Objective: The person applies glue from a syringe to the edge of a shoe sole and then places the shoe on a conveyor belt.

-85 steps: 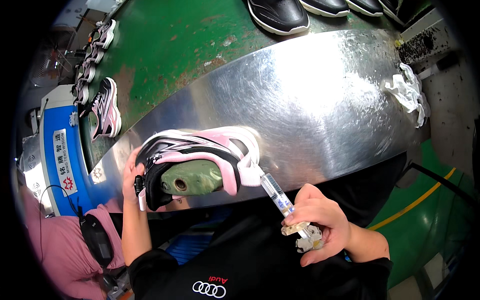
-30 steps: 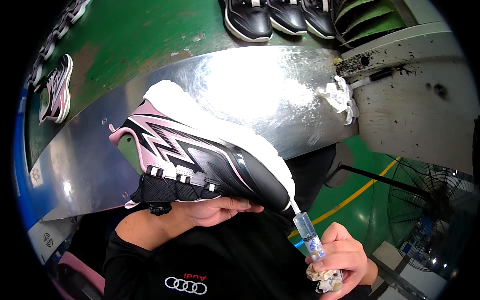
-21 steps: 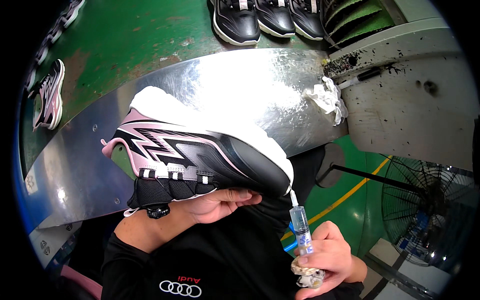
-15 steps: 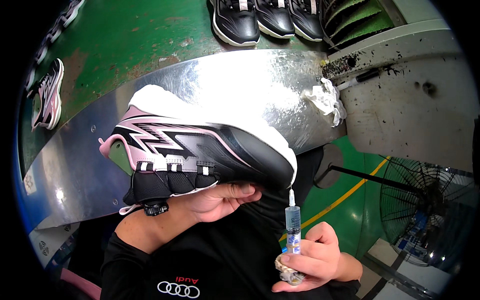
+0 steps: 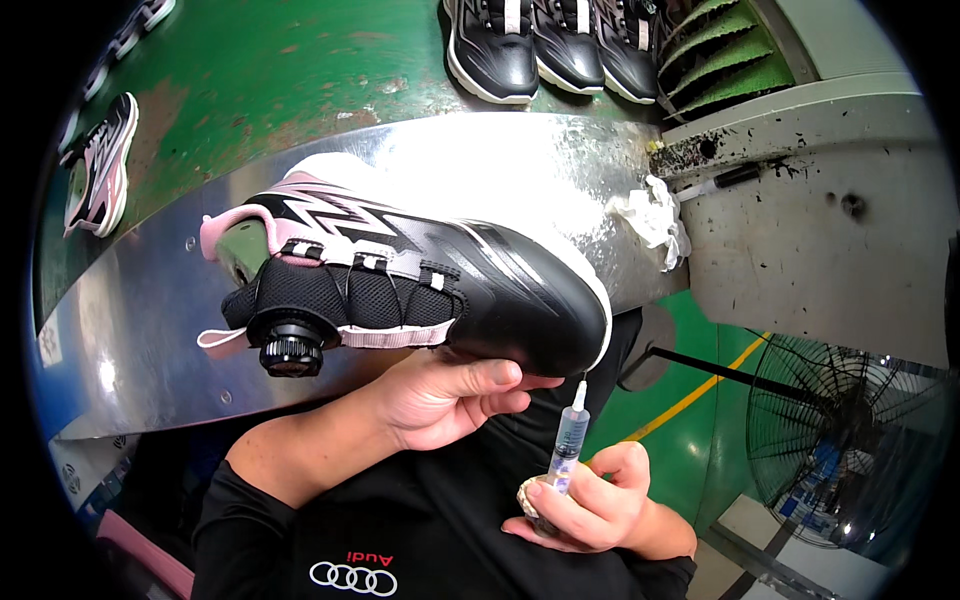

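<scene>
A black and pink sneaker (image 5: 500,290) with a white sole lies on its side in the air, toe to the right, its dial and lacing facing me. My left hand (image 5: 450,395) grips it from below near the forefoot, thumb against the upper. In my right hand (image 5: 585,500) is a clear syringe (image 5: 568,440) with a pale fluid inside, pointing up. Its tip meets the edge between the toe and the white sole. Some wrapping covers the plunger end, partly hidden by my fingers.
A metal-edged green table (image 5: 290,90) spans the back. Several matching sneakers (image 5: 492,60) stand there, with another sneaker (image 5: 103,165) at far left. Crumpled white tissue (image 5: 655,222) and a marker (image 5: 720,182) lie at right. A black fan (image 5: 840,440) stands beyond my right hand.
The sneaker has rolled so more of its upper and dial face me. My right hand and the syringe have shifted left and up slightly, the syringe now leaning; its tip stays at the toe edge.
</scene>
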Demonstrator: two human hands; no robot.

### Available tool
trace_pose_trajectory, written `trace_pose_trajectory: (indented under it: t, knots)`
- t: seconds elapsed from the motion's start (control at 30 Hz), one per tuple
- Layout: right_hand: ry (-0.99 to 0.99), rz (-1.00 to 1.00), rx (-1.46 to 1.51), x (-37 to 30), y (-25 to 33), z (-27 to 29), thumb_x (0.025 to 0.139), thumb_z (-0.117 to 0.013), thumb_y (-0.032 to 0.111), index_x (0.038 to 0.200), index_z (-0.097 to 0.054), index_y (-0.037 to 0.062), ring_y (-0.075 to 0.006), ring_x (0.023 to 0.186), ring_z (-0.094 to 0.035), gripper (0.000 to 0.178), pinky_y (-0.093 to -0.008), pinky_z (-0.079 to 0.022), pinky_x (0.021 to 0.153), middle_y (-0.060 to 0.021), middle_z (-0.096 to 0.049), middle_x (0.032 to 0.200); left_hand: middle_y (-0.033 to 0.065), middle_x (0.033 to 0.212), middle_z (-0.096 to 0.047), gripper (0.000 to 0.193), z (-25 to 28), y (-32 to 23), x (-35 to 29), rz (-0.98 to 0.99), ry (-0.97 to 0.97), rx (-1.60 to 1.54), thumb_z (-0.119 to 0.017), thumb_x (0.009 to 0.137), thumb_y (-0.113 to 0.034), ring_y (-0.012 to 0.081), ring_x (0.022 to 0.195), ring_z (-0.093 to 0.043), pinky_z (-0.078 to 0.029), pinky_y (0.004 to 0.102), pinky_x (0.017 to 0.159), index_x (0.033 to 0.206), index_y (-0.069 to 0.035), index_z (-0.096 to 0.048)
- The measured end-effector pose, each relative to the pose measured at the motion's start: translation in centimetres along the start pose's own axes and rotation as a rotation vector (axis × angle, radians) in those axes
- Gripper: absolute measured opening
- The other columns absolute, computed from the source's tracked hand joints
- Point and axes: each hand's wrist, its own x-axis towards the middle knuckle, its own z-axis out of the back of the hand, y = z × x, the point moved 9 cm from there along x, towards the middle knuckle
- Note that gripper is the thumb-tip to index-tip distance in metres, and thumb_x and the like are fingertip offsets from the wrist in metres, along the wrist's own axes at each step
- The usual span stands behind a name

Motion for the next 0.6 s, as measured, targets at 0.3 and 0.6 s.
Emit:
trace_pose_trajectory:
  t: [0.3, 0.6]
  knots:
    - [0.021, 0.004, -0.06, 0.0, -0.2, -0.4, 0.061, -0.076, 0.03, 0.09, -0.064, 0.0174, -0.0129, 0.055, -0.034, 0.033, -0.0252, -0.027, 0.051, 0.0041, -0.055, 0.072, 0.0105, 0.116, -0.058, 0.033, -1.0, -0.3, 0.5, -0.003, -0.04, -0.029, -0.059, 0.085, -0.002, 0.0238, 0.11, -0.056, -0.055, 0.0264, 0.08, 0.118, -0.005, -0.054]
    - [-0.348, 0.113, -0.057, -2.6, 1.2, 2.8, 0.062, -0.078, 0.043, 0.09, -0.059, 0.0203, -0.0148, 0.059, -0.038, 0.041, -0.0272, -0.028, 0.055, 0.0028, -0.047, 0.078, 0.0159, 0.112, -0.06, 0.021, -0.3, 0.1, -0.9, 0.026, -0.029, -0.045, -0.057, 0.084, 0.001, 0.0328, 0.112, -0.054, -0.053, 0.0352, 0.084, 0.105, -0.002, -0.063]
